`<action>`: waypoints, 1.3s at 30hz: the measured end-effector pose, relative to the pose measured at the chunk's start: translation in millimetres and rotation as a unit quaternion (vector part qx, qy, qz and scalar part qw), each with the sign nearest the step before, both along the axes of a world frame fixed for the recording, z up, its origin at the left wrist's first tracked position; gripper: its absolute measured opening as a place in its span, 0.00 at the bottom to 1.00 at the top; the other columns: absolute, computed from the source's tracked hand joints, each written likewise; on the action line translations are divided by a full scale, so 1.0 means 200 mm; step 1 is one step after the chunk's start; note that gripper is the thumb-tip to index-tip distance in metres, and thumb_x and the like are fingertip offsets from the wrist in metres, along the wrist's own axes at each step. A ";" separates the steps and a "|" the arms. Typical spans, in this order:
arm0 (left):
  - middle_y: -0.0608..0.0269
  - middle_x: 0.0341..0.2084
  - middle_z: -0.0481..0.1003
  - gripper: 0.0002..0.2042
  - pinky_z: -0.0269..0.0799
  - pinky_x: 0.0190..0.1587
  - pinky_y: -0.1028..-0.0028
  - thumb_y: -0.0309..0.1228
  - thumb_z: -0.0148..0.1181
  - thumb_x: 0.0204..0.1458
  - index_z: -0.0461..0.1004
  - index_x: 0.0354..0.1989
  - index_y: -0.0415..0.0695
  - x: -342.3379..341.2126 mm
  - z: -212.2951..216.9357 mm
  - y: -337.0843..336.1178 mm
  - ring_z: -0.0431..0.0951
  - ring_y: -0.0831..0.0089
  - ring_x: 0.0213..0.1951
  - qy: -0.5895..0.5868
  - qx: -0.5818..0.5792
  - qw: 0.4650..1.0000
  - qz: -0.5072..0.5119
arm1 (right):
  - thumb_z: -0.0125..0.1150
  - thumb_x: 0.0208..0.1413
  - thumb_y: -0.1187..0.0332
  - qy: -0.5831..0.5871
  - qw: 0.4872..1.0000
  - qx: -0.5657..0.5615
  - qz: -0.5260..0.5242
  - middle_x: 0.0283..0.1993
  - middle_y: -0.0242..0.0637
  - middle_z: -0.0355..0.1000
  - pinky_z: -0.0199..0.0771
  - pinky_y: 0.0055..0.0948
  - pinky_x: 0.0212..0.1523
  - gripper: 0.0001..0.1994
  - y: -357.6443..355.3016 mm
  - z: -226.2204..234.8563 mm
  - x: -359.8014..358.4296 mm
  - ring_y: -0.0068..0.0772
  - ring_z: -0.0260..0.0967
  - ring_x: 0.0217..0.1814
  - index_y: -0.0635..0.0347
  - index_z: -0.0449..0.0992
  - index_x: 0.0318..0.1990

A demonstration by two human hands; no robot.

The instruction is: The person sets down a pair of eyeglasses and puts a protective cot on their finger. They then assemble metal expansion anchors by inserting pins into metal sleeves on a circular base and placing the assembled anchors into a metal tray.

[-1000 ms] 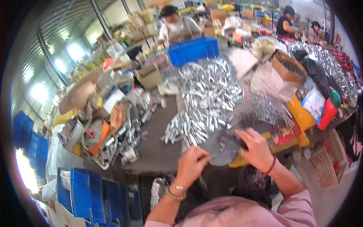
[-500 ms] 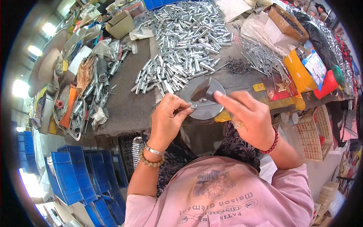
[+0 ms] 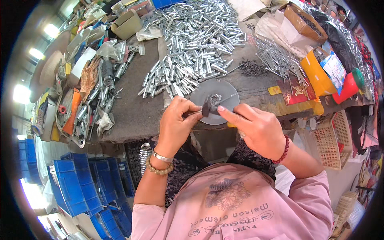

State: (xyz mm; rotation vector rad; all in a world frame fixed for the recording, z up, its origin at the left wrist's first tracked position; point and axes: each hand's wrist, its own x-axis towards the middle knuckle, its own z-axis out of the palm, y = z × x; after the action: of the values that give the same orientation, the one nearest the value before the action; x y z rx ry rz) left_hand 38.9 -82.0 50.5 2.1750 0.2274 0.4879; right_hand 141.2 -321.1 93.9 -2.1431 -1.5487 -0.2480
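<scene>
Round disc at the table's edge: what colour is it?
Grey disc, best seen in the head view.

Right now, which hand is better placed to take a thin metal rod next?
Right, I'd say: the right hand is nearer the thin metal rods, which lie on its side. It would likely have to release the dark tool first. The left hand is farther off, pinched at the grey disc.

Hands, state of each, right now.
Left hand: closed, pinching a small piece, mostly hidden.
Right hand: closed, holding a dark tool.
</scene>
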 end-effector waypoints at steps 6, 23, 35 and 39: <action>0.65 0.31 0.73 0.08 0.72 0.37 0.71 0.25 0.75 0.50 0.82 0.36 0.40 0.00 0.00 0.01 0.76 0.70 0.33 0.016 -0.015 1.000 0.000 | 0.62 0.50 0.83 0.095 0.992 0.076 -0.015 0.41 0.41 0.74 0.79 0.39 0.39 0.30 -0.04 0.05 0.03 0.46 0.78 0.38 0.53 0.80 0.63; 0.63 0.34 0.76 0.07 0.71 0.42 0.71 0.22 0.73 0.52 0.86 0.39 0.40 0.00 0.03 -0.03 0.76 0.70 0.38 0.017 0.014 1.000 -0.002 | 0.65 0.46 0.81 -0.017 0.988 -0.020 -0.153 0.51 0.41 0.75 0.75 0.41 0.56 0.24 -0.12 -0.06 0.28 0.47 0.73 0.56 0.55 0.83 0.54; 0.66 0.33 0.75 0.07 0.70 0.41 0.74 0.20 0.73 0.52 0.86 0.39 0.40 -0.01 0.03 0.00 0.75 0.73 0.37 0.019 -0.016 1.000 -0.017 | 0.65 0.46 0.79 0.023 0.997 -0.037 0.060 0.42 0.37 0.71 0.74 0.43 0.51 0.11 0.13 -0.08 0.25 0.46 0.71 0.49 0.57 0.78 0.39; 0.66 0.33 0.75 0.07 0.70 0.40 0.74 0.21 0.73 0.52 0.86 0.39 0.40 -0.01 0.01 0.00 0.75 0.74 0.37 0.010 -0.019 1.000 -0.012 | 0.68 0.46 0.76 -0.011 0.998 -0.028 0.059 0.40 0.36 0.70 0.76 0.42 0.48 0.12 0.14 -0.10 0.23 0.44 0.72 0.48 0.57 0.77 0.40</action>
State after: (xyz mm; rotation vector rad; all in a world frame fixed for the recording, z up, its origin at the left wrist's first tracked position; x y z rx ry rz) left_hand 36.7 -82.0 53.0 2.1445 0.2199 0.4444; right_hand 187.7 -293.7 73.6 -2.0884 -1.7055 -0.1904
